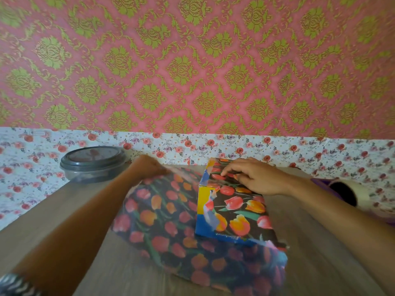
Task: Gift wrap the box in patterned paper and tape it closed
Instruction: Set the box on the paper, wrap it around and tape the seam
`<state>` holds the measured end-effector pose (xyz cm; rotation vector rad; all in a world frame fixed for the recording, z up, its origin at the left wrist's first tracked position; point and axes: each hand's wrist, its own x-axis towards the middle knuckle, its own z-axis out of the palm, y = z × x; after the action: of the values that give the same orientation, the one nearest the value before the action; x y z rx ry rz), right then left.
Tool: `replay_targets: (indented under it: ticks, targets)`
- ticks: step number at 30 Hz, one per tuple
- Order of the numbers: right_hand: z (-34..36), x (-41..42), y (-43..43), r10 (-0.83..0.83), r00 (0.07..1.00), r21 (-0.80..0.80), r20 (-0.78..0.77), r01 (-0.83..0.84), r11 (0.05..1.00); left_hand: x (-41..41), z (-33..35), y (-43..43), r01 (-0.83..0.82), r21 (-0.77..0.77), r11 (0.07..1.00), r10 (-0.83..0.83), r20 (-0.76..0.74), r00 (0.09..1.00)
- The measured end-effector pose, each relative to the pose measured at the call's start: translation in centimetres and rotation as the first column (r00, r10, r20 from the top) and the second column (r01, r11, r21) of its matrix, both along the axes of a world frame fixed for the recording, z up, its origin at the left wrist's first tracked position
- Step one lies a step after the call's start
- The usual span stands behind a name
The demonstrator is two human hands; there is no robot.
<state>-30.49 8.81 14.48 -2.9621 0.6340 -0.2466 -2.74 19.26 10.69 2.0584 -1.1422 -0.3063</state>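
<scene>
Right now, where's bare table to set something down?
The table is bare at left, between the lidded container and the tulip paper, though the left forearm crosses it, and near right, beside the paper. The middle is crowded with paper and box. The tape roll sits at the right edge.

Light is soft and even; shadows are faint. My left hand point(147, 165) and the paper point(171, 221) are motion-blurred; my right hand point(252, 176) and the box point(235, 210) are sharp. Lines bow near the edges.
</scene>
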Motion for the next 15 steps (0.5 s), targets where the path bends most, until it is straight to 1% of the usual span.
replay_targets:
  ticks: [3,7,9,12,13,15]
  targets:
    - [-0.3,0.4,2.2,-0.050,0.999,-0.174,-0.022,0.045,0.984,-1.9,3.0,-1.3,0.134,-0.032,0.990,-0.129,0.145,0.981]
    - [0.3,0.7,5.5,-0.063,0.998,-0.233,-0.026,0.055,0.971,-5.3,5.8,-3.0,0.298,0.059,0.953,-0.302,0.300,0.905]
    - [0.8,0.5,6.6,-0.059,0.997,-0.267,-0.048,0.045,0.963,-6.9,6.4,-3.4,0.386,0.123,0.914,-0.404,0.318,0.858]
    - [1.7,-0.1,7.4,-0.041,0.994,-0.249,-0.098,0.015,0.968,-9.2,7.0,-3.2,0.443,0.220,0.869,-0.494,0.376,0.784]
    - [1.9,-0.2,7.3,-0.044,0.994,-0.216,-0.099,0.021,0.976,-9.7,7.1,-3.0,0.448,0.241,0.861,-0.508,0.399,0.763]
    - [2.1,-0.4,6.5,-0.078,0.997,-0.092,-0.029,0.075,0.993,-10.2,7.3,-2.4,0.449,0.280,0.849,-0.528,0.410,0.744]
